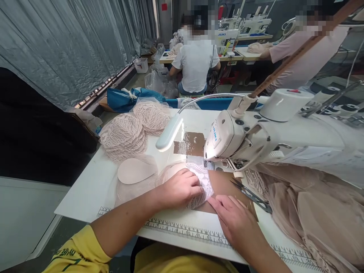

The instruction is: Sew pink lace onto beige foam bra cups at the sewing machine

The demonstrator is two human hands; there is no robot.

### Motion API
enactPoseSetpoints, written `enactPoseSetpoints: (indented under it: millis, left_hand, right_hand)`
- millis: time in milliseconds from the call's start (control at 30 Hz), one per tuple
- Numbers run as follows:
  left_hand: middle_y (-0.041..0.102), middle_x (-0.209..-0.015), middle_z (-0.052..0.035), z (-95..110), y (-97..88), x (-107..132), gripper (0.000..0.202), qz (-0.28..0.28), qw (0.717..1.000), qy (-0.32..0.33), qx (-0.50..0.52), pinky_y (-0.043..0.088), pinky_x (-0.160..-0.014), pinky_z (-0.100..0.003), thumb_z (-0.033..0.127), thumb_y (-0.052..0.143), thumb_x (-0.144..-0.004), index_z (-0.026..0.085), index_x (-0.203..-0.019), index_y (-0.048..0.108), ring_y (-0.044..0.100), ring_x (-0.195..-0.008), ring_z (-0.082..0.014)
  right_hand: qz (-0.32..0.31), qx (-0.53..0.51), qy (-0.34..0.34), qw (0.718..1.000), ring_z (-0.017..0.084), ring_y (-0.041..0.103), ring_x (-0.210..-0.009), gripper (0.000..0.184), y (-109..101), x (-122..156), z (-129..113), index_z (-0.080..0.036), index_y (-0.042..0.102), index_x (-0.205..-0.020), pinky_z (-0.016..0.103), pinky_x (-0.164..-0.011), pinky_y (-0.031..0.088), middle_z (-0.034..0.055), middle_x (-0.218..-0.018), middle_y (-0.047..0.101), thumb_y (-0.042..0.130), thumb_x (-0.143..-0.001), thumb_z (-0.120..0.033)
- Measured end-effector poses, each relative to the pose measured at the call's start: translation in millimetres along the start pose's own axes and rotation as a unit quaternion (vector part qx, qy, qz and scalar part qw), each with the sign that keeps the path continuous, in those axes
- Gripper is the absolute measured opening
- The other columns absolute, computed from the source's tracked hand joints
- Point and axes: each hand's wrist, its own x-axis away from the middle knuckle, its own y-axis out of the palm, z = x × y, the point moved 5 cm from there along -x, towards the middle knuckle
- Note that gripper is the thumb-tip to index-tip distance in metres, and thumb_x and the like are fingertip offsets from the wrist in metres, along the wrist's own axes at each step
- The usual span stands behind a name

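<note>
A pale lace fabric piece (206, 177) lies on the table just in front of the sewing machine's needle area. My left hand (182, 187) rests on top of it with bent fingers gathered on the cloth. At the piece's near right corner, my right hand (237, 220) pinches the edge between thumb and fingers. The white sewing machine (224, 132) stands beyond both hands, and its needle is hard to make out. To the left, a smooth beige cup pad (136, 170) sits on sheer fabric. Dark thread snips (253, 195) lie right of the lace, near my right hand.
Stacked lace cups (122, 136) stand at the table's back left. A lamp (169, 132) on a bendable neck hangs over the table. Beige mesh fabric (327, 212) is heaped at right. A printed ruler (187, 229) runs along the front edge. Two people sit beyond.
</note>
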Motion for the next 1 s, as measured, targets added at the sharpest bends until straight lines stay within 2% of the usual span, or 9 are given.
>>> enactPoseSetpoints:
  millis: [133,233,333,433,600,700,800,1000]
  left_hand:
    - [0.057,-0.085,-0.0049,4,3.0,0,0.023,-0.013,0.999,0.029,-0.038,0.034,-0.078,-0.034,0.024,0.049,-0.093,0.024,-0.113,0.062,0.046,-0.079,-0.0181]
    - [0.055,-0.084,-0.0049,5,3.3,0,0.027,-0.018,0.998,0.035,-0.048,0.033,-0.078,-0.035,0.023,0.046,-0.094,0.024,-0.117,0.060,0.045,-0.077,-0.0183]
    - [0.055,-0.084,-0.0054,6,3.7,0,0.028,-0.022,0.998,0.032,-0.051,0.033,-0.079,-0.036,0.022,0.046,-0.093,0.023,-0.118,0.059,0.045,-0.077,-0.0187]
    - [0.055,-0.084,-0.0060,7,4.4,-1,0.027,-0.021,0.998,0.027,-0.056,0.033,-0.078,-0.037,0.023,0.047,-0.092,0.022,-0.117,0.059,0.046,-0.077,-0.0189]
    - [0.055,-0.086,-0.0062,7,6.7,-3,0.029,-0.014,0.998,0.021,-0.061,0.034,-0.077,-0.036,0.022,0.052,-0.089,0.022,-0.117,0.059,0.047,-0.079,-0.0202]
    - [0.057,-0.097,-0.0090,7,6.8,-3,0.029,-0.011,0.998,0.026,-0.051,0.036,-0.079,-0.037,0.022,0.051,-0.089,0.021,-0.118,0.059,0.049,-0.088,-0.0224]
    - [0.057,-0.114,-0.0114,7,5.4,-3,0.028,-0.011,0.999,0.031,-0.035,0.039,-0.082,-0.036,0.024,0.045,-0.094,0.019,-0.117,0.060,0.050,-0.097,-0.0226]
    - [0.054,-0.129,-0.0134,3,4.9,-3,0.039,-0.009,1.000,0.007,-0.028,0.045,-0.077,-0.035,0.024,0.047,-0.090,0.015,-0.128,0.053,0.052,-0.087,-0.0213]
  right_hand:
    - [0.004,-0.006,0.002,1.000,0.019,0.051,-0.071,0.039,0,2,2,-0.017,0.062,-0.108,0.029,-0.065,0.037,0.0048,-0.082,0.063,0.040,-0.080,-0.002]
    - [-0.023,-0.006,0.003,1.000,0.019,0.051,-0.074,0.041,4,5,4,-0.018,0.060,-0.114,0.030,-0.067,0.038,0.0050,-0.085,0.063,0.040,-0.081,-0.003]
    - [-0.049,-0.003,0.007,0.999,0.020,0.052,-0.076,0.043,7,6,5,-0.019,0.059,-0.118,0.030,-0.067,0.039,0.0056,-0.087,0.063,0.040,-0.082,-0.003]
    - [-0.049,-0.009,0.010,0.999,0.020,0.053,-0.075,0.044,5,6,7,-0.019,0.059,-0.117,0.031,-0.066,0.040,0.0060,-0.086,0.063,0.040,-0.082,-0.003]
    - [-0.038,-0.077,0.012,0.996,0.018,0.057,-0.083,0.042,3,9,15,-0.017,0.056,-0.121,0.028,-0.072,0.045,0.0078,-0.097,0.063,0.038,-0.086,-0.004]
    - [-0.035,-0.073,0.051,0.995,0.018,0.058,-0.083,0.041,7,8,22,-0.017,0.056,-0.122,0.028,-0.071,0.046,0.0085,-0.099,0.062,0.035,-0.089,-0.006]
    - [-0.039,-0.026,0.056,0.997,0.018,0.056,-0.071,0.042,11,3,21,-0.017,0.061,-0.114,0.029,-0.061,0.044,0.0074,-0.086,0.062,0.030,-0.089,-0.006]
    - [-0.066,-0.025,0.045,0.997,0.017,0.055,-0.064,0.040,3,-11,16,-0.015,0.066,-0.103,0.027,-0.055,0.043,0.0063,-0.075,0.059,0.030,-0.087,-0.004]
